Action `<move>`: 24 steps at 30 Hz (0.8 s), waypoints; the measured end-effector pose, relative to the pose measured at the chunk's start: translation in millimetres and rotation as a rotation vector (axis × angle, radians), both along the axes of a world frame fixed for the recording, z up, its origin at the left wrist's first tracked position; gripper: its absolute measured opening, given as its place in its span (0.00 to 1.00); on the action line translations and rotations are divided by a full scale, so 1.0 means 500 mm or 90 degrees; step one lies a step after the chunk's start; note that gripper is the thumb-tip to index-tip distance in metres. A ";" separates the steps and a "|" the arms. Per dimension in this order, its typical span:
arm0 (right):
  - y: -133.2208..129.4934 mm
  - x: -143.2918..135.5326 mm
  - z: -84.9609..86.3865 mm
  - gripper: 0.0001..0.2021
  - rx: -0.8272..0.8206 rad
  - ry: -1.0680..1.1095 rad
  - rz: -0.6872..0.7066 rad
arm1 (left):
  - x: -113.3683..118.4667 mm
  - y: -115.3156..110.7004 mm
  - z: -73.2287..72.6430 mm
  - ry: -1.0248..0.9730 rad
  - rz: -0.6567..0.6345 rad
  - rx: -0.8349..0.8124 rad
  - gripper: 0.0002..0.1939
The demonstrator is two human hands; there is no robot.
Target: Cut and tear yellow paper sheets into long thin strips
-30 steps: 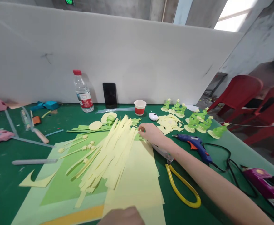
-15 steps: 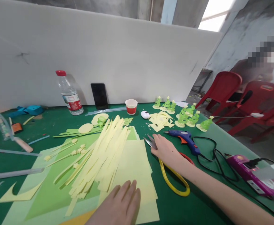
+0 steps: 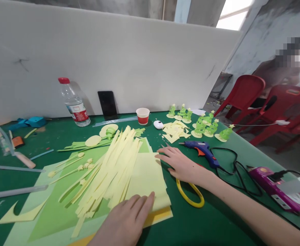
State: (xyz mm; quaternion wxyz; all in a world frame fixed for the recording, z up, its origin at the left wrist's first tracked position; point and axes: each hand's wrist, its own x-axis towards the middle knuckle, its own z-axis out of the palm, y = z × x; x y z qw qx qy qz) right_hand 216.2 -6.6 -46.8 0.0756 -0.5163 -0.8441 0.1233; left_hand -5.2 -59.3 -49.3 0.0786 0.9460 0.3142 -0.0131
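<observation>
A pale yellow paper sheet (image 3: 150, 177) lies on a stack of green and yellow paper. My left hand (image 3: 123, 218) is closed on its near edge, fingers on top and thumb hidden; that edge curls up and bares an orange-yellow sheet (image 3: 160, 216). With fingers spread, my right hand (image 3: 180, 165) rests at the sheet's upper right edge, holding nothing. Beneath that hand are scissors, mostly covered, with a yellow handle loop (image 3: 191, 203) and blade tips showing. Pale yellow paper strips (image 3: 114, 164) lie heaped across the stack, left of the sheet.
Right of my right hand lie a blue glue gun (image 3: 202, 150) and a purple power strip (image 3: 280, 189) with black cords. Farther back stand a paper cup (image 3: 143, 117), bottle (image 3: 77, 109), phone (image 3: 108, 105) and several small green paper trees (image 3: 211, 127). A person sits beyond, by red chairs (image 3: 242, 94).
My right hand has come off the scissors and spread its fingers toward the sheet. The scissors have shifted slightly. The sheet's near edge has curled up at my left hand, uncovering the orange-yellow sheet.
</observation>
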 end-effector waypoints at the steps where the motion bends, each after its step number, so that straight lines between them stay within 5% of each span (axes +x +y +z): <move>1: -0.003 0.004 0.003 0.27 -0.019 0.036 0.031 | -0.002 0.003 -0.002 -0.035 0.022 -0.006 0.29; 5: -0.005 0.033 0.027 0.26 -0.103 0.196 0.072 | -0.021 0.018 0.010 -0.277 0.161 -0.035 0.19; 10: 0.009 0.080 0.062 0.19 -0.188 0.436 0.013 | -0.046 0.053 0.087 -0.569 0.532 -0.117 0.14; 13: 0.017 0.083 0.070 0.22 -0.213 0.596 -0.028 | -0.038 0.078 0.129 -0.741 0.616 -0.204 0.14; 18: 0.022 0.059 0.074 0.24 -0.249 0.765 -0.119 | -0.008 0.103 0.154 -0.966 0.617 -0.338 0.21; 24: 0.001 0.047 0.110 0.15 -0.251 0.796 -0.192 | -0.017 0.127 0.133 -0.924 0.511 -0.293 0.21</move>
